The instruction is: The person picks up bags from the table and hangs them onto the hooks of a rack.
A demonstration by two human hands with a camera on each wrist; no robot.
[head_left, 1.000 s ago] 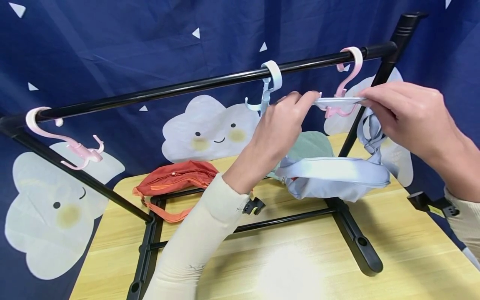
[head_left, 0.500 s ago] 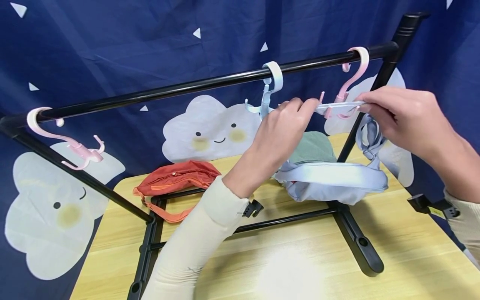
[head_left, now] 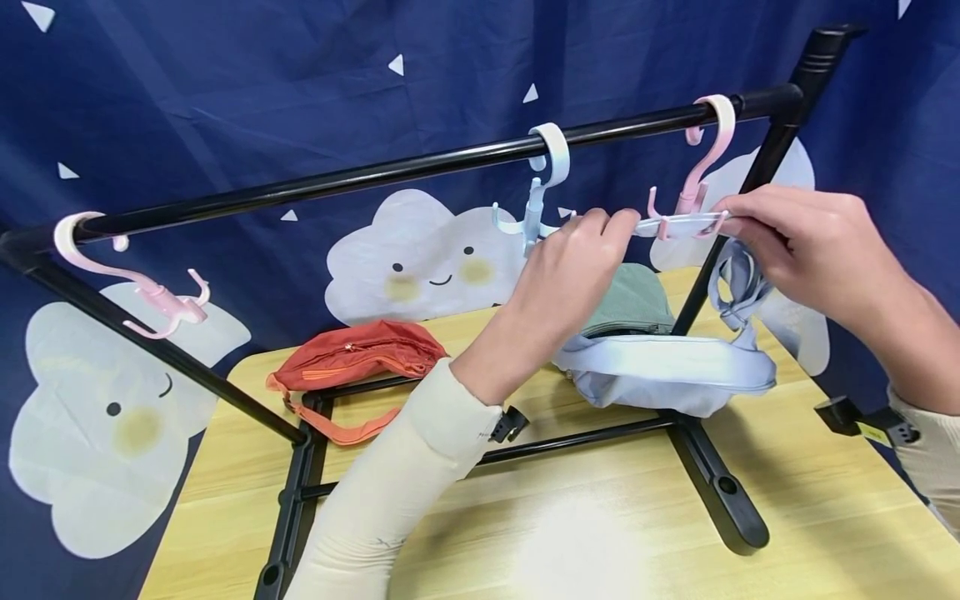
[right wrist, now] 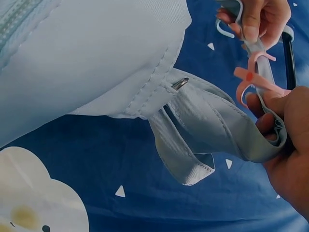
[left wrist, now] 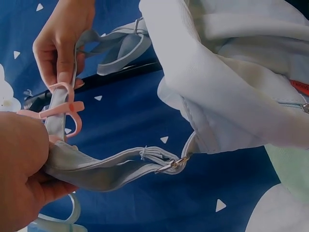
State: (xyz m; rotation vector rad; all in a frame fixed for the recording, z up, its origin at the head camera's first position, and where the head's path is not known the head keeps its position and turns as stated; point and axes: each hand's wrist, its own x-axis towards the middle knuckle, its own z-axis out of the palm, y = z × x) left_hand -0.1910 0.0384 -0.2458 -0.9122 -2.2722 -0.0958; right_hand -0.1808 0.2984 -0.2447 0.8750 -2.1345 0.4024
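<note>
A pale blue-grey bag [head_left: 667, 367] hangs by its strap [head_left: 684, 225] from both hands. My left hand [head_left: 573, 271] pinches the strap on one side of the right-hand pink hook [head_left: 708, 154], and my right hand [head_left: 817, 233] pinches it on the other side. Between the hands the strap is held taut at the hook's lower prongs, two of which curl up in front of it. In the left wrist view, the strap [left wrist: 57, 116] runs through the prongs of the pink hook [left wrist: 63, 110]. A knotted loop of strap [right wrist: 188, 154] dangles below my right hand.
The hook hangs on a black rack's top bar [head_left: 375, 175], with a light blue hook [head_left: 555, 158] and another pink hook [head_left: 153, 292] further left. A red waist bag [head_left: 360, 354] and a green bag [head_left: 630, 300] lie on the wooden table [head_left: 600, 533].
Both hands have come down slightly with the strap. Its taut stretch has dropped from across the pink hook's middle to its lower prongs, which now show in front. The bag hangs a little lower.
</note>
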